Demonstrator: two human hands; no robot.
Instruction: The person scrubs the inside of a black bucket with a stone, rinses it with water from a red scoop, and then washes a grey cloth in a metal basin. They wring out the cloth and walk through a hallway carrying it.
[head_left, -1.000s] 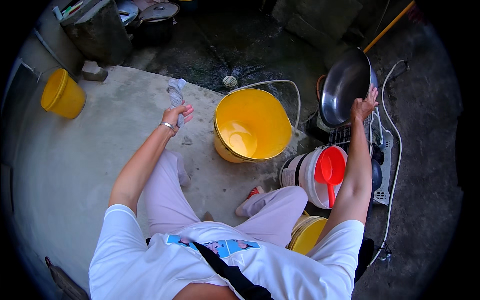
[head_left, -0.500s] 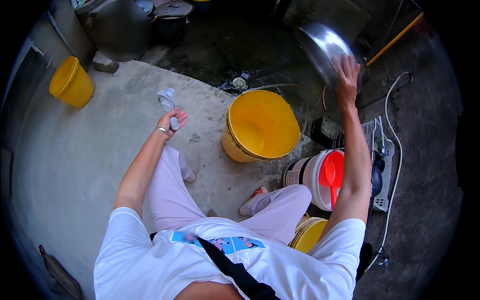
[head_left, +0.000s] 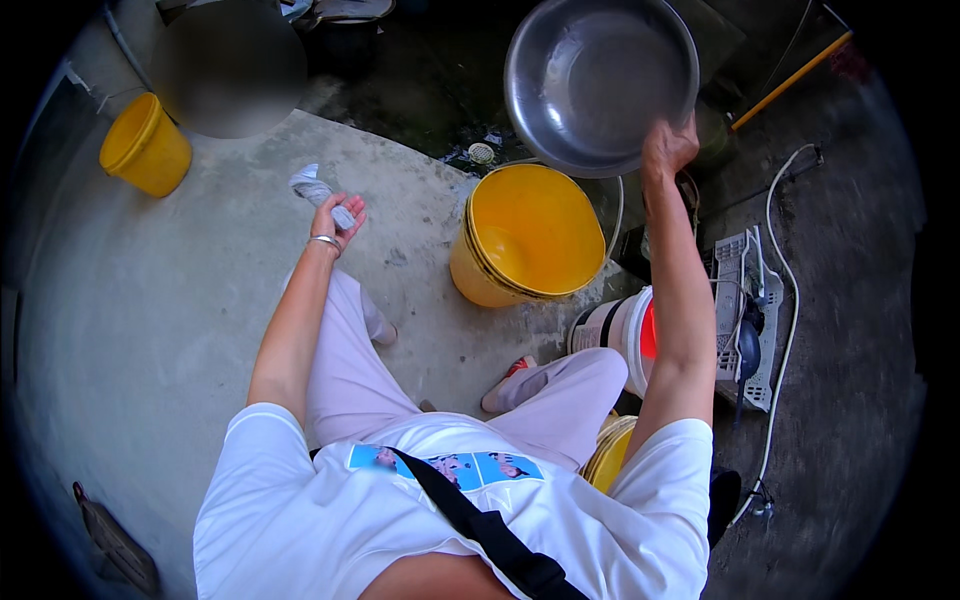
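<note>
A wide metal basin [head_left: 610, 85] hangs past the yellow bucket [head_left: 535, 235], its hollow side facing me. My right hand [head_left: 670, 148] grips the basin by its near right rim; some fingers are hidden behind it. Off to the left, my left hand [head_left: 340, 215] holds a crumpled grey-white cloth [head_left: 312, 187], with one end sticking out beyond the palm. The yellow bucket stands upright between my hands, in front of my knees, and no solid object shows inside it.
At right stand a white bucket [head_left: 612, 332] with something red in it, a grey plastic crate [head_left: 740, 330] and a white hose [head_left: 790, 290]. Another yellow bucket [head_left: 148, 145] is at far left. A round drain [head_left: 481, 153] lies in the dark wet floor beyond the concrete.
The basin has swung leftward, turning from nearly edge-on to show its inside. My right hand has shifted left with it. My left hand, with the cloth, has moved slightly left.
</note>
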